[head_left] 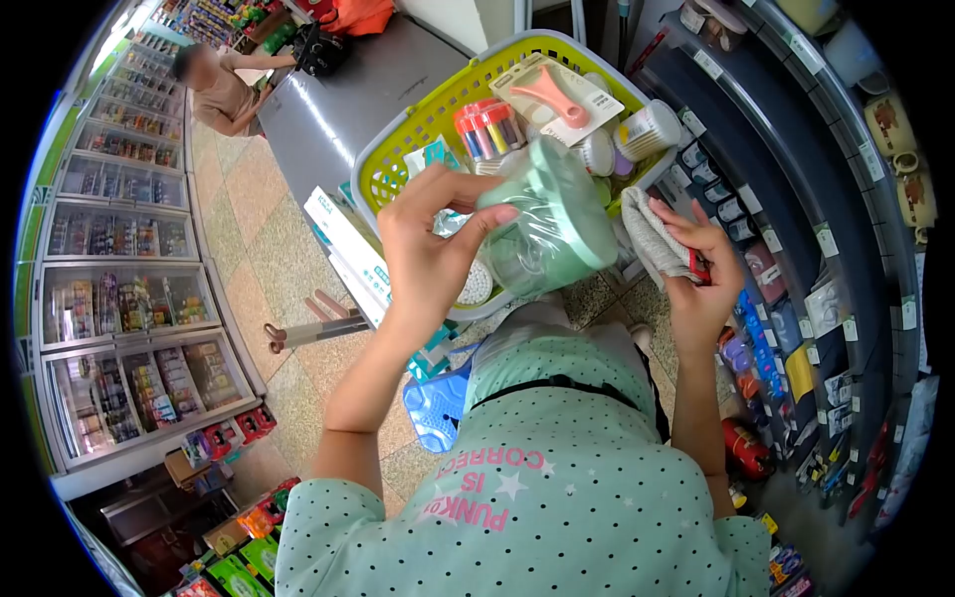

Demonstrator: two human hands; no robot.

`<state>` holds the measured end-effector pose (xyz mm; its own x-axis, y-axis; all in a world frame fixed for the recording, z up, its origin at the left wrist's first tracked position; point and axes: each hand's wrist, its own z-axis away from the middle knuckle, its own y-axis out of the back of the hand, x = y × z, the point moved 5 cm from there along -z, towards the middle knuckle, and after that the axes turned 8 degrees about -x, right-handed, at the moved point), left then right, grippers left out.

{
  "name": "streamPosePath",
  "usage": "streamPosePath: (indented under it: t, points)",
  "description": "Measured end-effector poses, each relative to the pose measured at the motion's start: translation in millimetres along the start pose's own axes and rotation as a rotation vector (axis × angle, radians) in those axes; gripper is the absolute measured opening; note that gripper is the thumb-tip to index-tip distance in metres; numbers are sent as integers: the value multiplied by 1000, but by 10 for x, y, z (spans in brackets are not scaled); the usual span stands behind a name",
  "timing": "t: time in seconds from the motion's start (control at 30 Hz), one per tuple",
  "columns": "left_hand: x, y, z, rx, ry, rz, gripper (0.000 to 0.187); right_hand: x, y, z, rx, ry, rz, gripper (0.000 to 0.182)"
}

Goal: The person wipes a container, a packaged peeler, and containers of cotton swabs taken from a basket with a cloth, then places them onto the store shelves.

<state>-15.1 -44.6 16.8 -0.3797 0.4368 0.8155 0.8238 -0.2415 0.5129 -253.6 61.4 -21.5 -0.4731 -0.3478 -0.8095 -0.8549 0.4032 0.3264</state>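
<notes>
Clamping the left grip [430, 221] onto a pale-green, see-through, cylindrical plastic canister [545, 231], holding it over the near side of a yellow-green perforated plastic basket [448, 90]. Pinching a folded grey fabric cloth [649, 237] in the right grip [704, 261], just beside the canister. Apparently getting set for wiping; probably needing next a steady hold while bringing the cloth across.

Glass-fronted cabinets [129, 340] run down my left, and up ahead a person [221, 102] is at the grey table [348, 99], one arm out to a black bag [319, 52], while dark shelves [766, 139] line my right.
</notes>
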Motion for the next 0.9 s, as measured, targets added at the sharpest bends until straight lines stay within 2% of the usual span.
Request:
streamPosePath:
  t: [0.07, 0.17, 0.3, 0.4, 0.57, 0.7, 0.8, 0.9]
  points:
    - [-287, -73, 114, 125, 86, 100, 22, 23, 10, 1, 21, -9, -5, 18]
    - [-432, -110, 355, 270, 64, 127, 20, 23, 31, 10, 15, -18, -8, 18]
    - [-548, -92, 597, 323, 189, 270, 23, -8, -48, -83, -46, 20, -1, 18]
    - [-734, -29, 720, 282, 236, 343, 23, -82, -241, -238, -112, 52, -11, 17]
    - [-841, 61, 830, 185, 318, 365, 27, -269, -718, -743, -299, 270, 83, 28]
    - [-742, 125, 770, 123, 268, 170, 27, -391, -1124, -939, -443, 359, 142, 28]
    - [-451, 204, 728, 76, 142, -285, 48, -448, -1235, -887, -496, 320, 178, 26]
    - [-104, 175, 578, 62, 78, -381, 91, -407, -1232, -886, -519, 162, 136, 27]
